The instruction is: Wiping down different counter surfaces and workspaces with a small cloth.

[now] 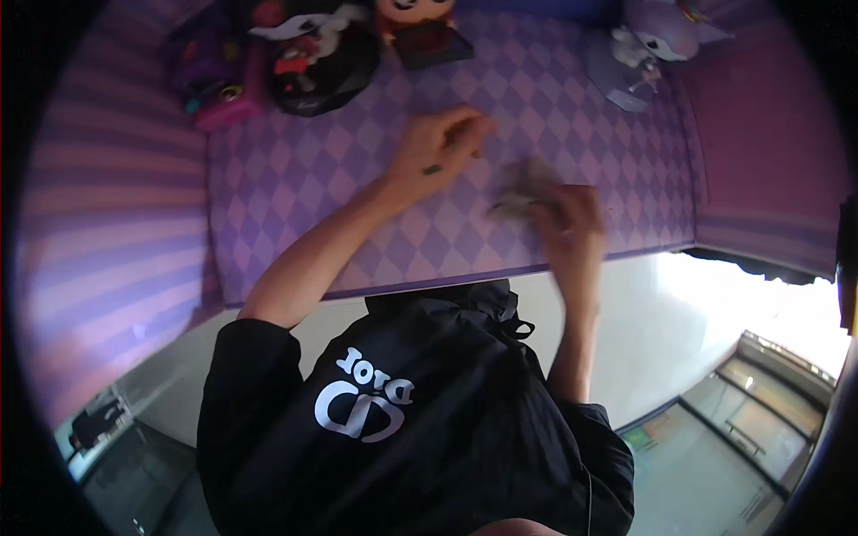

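Note:
Above a purple-and-pink diamond-patterned surface (313,196), my left hand (438,147) is loosely curled, its fingertips bent in. Nothing shows in its fingers, and a small dark mark is on its back. To the right and nearer to me, my right hand (576,219) is closed on a crumpled greyish cloth (525,189). Motion smears the cloth and the fingers, so its exact shape is unclear. The cloth is over the patterned surface; whether it touches cannot be told.
Along the back stand a black faceted base with figures (322,76), an orange-haired figurine (416,11) on a dark base, and a purple-and-pink toy (214,89). At the back right is a pale figurine (657,40) on a grey base. Striped (116,205) and pink (769,143) side walls enclose the surface.

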`<move>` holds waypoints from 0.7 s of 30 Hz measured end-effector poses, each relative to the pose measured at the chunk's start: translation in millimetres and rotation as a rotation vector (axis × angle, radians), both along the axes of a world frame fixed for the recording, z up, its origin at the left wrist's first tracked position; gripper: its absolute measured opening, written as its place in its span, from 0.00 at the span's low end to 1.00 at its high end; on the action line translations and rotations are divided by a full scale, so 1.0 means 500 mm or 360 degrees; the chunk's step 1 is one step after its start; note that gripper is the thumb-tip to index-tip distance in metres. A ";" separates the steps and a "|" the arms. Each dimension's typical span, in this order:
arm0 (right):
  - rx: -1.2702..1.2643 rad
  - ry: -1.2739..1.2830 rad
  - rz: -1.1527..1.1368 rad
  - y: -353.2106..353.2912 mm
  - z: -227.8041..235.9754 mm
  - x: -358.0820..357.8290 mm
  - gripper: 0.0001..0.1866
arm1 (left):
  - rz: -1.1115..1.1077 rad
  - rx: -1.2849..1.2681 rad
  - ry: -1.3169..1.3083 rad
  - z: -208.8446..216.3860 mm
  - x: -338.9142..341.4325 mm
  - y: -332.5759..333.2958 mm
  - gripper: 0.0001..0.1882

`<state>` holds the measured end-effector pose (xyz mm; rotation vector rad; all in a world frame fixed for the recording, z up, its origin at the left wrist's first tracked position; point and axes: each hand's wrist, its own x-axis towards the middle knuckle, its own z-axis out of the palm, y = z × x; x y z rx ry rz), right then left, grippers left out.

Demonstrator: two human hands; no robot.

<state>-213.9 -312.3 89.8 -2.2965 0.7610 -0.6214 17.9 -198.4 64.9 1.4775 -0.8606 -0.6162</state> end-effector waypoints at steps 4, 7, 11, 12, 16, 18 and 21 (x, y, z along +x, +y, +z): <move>0.0019 0.0040 0.0226 0.059 0.016 -0.022 0.20 | -0.0035 -0.0016 -0.0086 -0.008 -0.001 -0.002 0.08; 0.0053 0.0007 -0.0002 -0.046 -0.021 -0.109 0.19 | -0.0046 -0.0007 -0.0286 0.000 -0.006 0.003 0.08; -0.0363 0.0447 -0.0914 -0.215 0.000 -0.226 0.14 | -0.0131 0.0113 -0.0254 0.004 0.004 0.007 0.10; -0.0434 0.0554 -0.1099 -0.227 0.001 -0.239 0.15 | -0.0137 0.0117 -0.0285 0.005 0.000 0.008 0.10; -0.0470 0.0336 -0.0781 -0.160 -0.031 -0.198 0.17 | -0.0158 0.0116 -0.0405 0.003 0.003 0.004 0.10; 0.0014 0.0240 -0.0371 -0.072 -0.005 -0.148 0.20 | -0.0130 0.0099 -0.0444 0.002 0.002 0.001 0.08; -0.0198 0.0182 0.0200 0.001 0.005 -0.098 0.25 | -0.0101 0.0083 -0.0471 0.001 -0.009 0.004 0.06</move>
